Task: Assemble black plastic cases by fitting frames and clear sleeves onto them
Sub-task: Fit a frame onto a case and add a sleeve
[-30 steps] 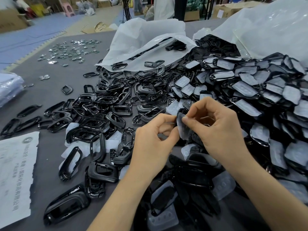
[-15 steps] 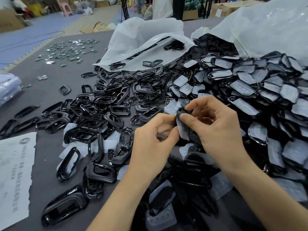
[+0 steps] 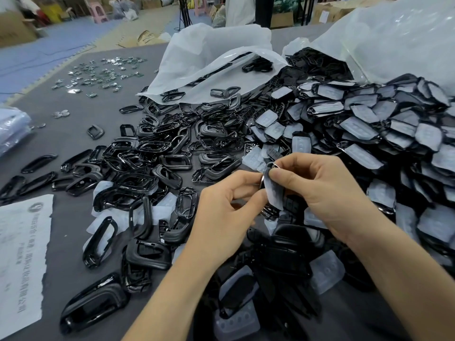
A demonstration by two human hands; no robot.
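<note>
Both hands meet just in front of the loose frames. The left hand and right hand pinch one black case with what looks like a clear sleeve on it.

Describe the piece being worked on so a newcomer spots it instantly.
Start at the grey table, left of the big heap of sleeved cases. Both hands meet at centre, the left hand and right hand pinching one sleeved case. It alone is held above the table.
</note>
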